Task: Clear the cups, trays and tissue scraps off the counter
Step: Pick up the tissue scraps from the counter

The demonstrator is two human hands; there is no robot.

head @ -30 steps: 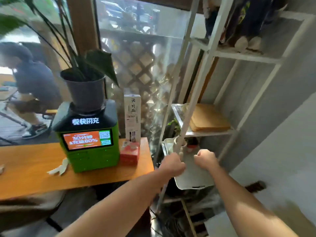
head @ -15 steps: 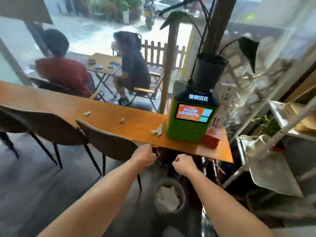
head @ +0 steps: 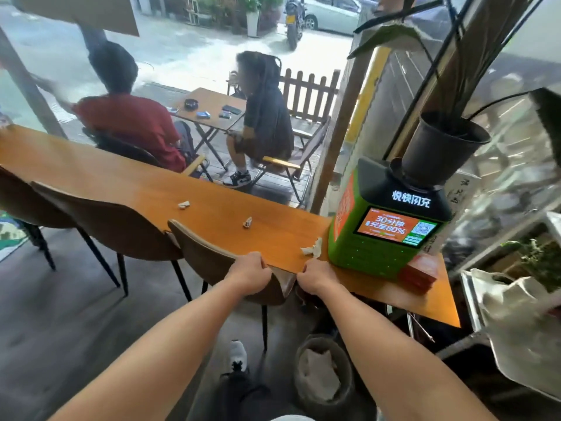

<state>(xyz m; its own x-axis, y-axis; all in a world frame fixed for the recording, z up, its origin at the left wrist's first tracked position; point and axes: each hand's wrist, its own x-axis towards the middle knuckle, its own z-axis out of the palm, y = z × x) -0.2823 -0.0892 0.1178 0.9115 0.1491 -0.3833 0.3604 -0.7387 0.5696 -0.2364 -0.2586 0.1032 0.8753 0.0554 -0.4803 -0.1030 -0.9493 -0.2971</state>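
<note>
Three white tissue scraps lie on the long orange wooden counter [head: 121, 189]: one small scrap [head: 183, 204] mid-counter, another [head: 248, 222] to its right, and a larger crumpled one [head: 312, 248] beside the green machine. My left hand [head: 249, 275] and my right hand [head: 315, 276] are both curled into fists at the counter's front edge, just below the larger scrap. Nothing shows in either fist. A white tray [head: 531, 360] rests on the wire shelf at the far right, with a crumpled white bag [head: 510, 296] behind it.
A green charging station [head: 385, 238] with a black plant pot [head: 443, 150] on top stands on the counter's right end, with a red box [head: 420, 273] beside it. Brown chairs [head: 121, 226] line the counter. A bin [head: 321, 378] holding tissue sits underneath. Two people sit outside.
My view has swung left from the wire shelf to the counter. Both hands left the white tray on the shelf and now sit at the counter's front edge.
</note>
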